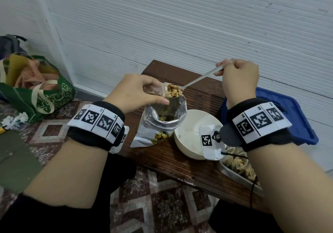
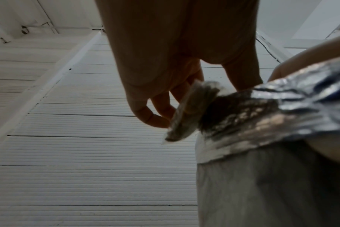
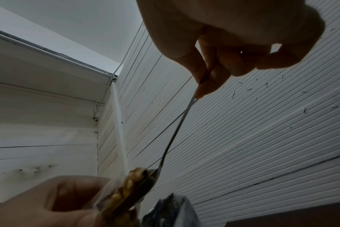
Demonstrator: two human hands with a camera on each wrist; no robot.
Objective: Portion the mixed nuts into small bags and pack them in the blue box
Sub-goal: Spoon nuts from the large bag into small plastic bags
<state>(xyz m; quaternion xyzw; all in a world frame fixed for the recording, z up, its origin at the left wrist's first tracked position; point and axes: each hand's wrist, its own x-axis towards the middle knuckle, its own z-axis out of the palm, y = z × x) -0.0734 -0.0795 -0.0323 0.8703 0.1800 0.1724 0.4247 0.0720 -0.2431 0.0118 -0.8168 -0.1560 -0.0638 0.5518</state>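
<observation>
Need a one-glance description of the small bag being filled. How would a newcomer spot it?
Start at the brown slatted table by the white wall, then find the big silver foil nut pouch standing on it. Directly above its mouth, the left hand pinches the small bag: clear plastic, nuts visible inside, with a loaded spoon at its opening.

At nine o'clock, the green woven shopping bag (image 1: 38, 95) bears pale outlined lettering, too distorted to read; nothing else is legible.
</observation>
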